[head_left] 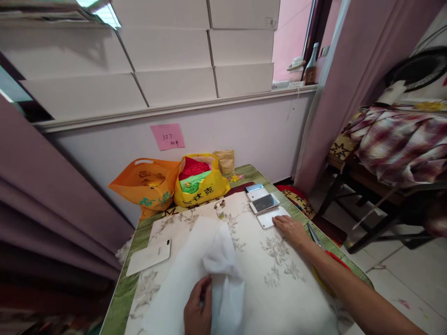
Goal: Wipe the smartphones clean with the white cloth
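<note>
Closest to the camera, the left hand [197, 308] has its fingers [205, 287] curled and pinched on a raised fold of the white cloth [223, 260], which lies spread over the near middle of the tabletop [122, 293] on a floral cover [279, 260]. To the left of the cloth, a white phone [149, 256] lies flat, well apart from both hands.

Farther out on the right, the right hand [291, 230] rests palm down on the cover, its fingers [279, 221] loosely together and stretched forward. Their tips touch the near edge of a white face-down phone [270, 217]. Just beside the wrist, near the right edge of the tabletop, lie scissors [314, 235].

Behind the face-down phone comes a row of more phones: a dark-screened phone [264, 203], then a pale phone [256, 194] and a blue phone [254, 187]. A small bottle [220, 211] stands upright near the far edge of the cloth.

At the far end of the tabletop, against the wall, sit an orange bag [148, 184], a yellow bag [200, 186] with red and green material inside, and a brown paper bag [226, 160]. A pink note [167, 136] is stuck on the wall above them, and white boxes [174, 56] are stacked on the ledge higher up.
</note>
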{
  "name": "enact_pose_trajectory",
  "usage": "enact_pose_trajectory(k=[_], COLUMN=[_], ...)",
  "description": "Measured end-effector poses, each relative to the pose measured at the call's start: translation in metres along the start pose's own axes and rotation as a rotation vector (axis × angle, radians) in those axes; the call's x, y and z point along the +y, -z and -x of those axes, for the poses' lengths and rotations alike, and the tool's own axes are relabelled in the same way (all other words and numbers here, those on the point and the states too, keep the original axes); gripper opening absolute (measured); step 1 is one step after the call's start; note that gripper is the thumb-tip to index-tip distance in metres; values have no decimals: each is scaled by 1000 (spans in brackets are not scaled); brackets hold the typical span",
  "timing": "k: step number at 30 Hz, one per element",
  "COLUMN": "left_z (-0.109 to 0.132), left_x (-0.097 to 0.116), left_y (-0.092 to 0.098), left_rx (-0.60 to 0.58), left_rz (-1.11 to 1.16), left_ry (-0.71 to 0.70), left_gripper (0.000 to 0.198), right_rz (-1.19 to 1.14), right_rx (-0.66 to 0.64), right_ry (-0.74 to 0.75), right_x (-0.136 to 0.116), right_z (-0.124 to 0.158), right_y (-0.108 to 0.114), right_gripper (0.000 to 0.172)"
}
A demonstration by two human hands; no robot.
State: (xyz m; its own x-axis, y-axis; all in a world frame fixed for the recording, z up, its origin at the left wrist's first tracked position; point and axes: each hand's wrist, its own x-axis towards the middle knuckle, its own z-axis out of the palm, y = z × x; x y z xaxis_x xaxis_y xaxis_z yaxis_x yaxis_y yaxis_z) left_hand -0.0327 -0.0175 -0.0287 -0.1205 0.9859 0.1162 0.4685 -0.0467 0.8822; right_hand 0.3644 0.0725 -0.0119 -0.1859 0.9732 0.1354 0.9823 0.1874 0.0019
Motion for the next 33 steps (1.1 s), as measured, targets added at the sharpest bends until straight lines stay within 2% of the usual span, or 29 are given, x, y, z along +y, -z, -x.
enact_pose_trajectory(k=[3, 6, 9, 11, 15, 19, 23, 25, 26, 28, 30, 31, 33], left_z=[1, 2, 3, 5, 13, 34, 58, 58, 52, 29, -7, -27, -67], left_x=[1, 2, 3, 7, 27, 55, 67, 65, 63, 57, 49, 43, 30], left_y=[0, -2, -4, -6, -6, -11, -29, -30, -25, 0, 38, 59, 98], left_rx=[8, 1, 0, 16, -28, -149, -310, -351, -346, -244, -148, -146, -137], left_rz=[1, 23, 56, 67, 24, -89, -128, -89, -102, -235, -537, -735, -840], left_ry=[-4, 1, 3, 3, -58, -202, -394, -490, -502, -410, -247, -168, -109], left_gripper=[38, 36, 36, 35, 28, 29, 31, 27, 25, 24, 27, 31, 39], right_rz=[4, -30, -176, -344, -653, -754, -602, -541, -533, -550, -575, -581, -579], right_rx=[49, 133, 281, 332, 257, 177, 172, 181, 185, 194, 197, 196, 199], right_ry=[-1, -62, -137, -115, 72, 256, 276, 280, 280, 275, 264, 256, 246], right_x=[0, -6, -28, -54, -119, -170, -190, -189, -187, -182, -179, -179, -179], right_z=[1, 6, 15, 21, 29, 29, 26, 27, 29, 31, 33, 34, 35], right_y=[-3, -6, -4, 2, 18, 23, 6, -7, -14, -24, -30, -32, -33], right_gripper=[41, 43, 35, 32, 28, 28, 30, 29, 30, 32, 35, 36, 36])
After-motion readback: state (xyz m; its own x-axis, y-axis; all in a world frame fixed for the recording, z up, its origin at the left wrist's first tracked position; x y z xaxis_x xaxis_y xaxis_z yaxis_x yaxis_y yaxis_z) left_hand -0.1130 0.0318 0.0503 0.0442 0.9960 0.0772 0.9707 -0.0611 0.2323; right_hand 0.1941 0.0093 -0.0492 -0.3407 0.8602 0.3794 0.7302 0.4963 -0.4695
